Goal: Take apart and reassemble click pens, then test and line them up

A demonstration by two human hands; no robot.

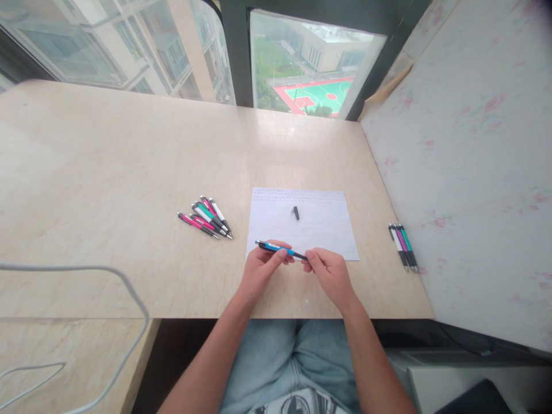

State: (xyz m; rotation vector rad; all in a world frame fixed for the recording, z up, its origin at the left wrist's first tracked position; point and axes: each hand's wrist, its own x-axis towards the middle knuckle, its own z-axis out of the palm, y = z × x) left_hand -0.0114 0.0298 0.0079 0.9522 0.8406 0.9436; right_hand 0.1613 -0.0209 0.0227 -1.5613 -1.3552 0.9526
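Left hand (262,265) pinches the blue pen (271,247) by its barrel, right hand (326,270) its dark end, at the six-o'clock edge of the paper (267,218); keeping both grips aligned should avoid bending. Toward twelve lies a small black piece (296,213).

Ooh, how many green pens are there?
2. One green pen lies in the pile left of the paper; another green pen is at the right end of the row by the wall. More may be hidden in the pile.
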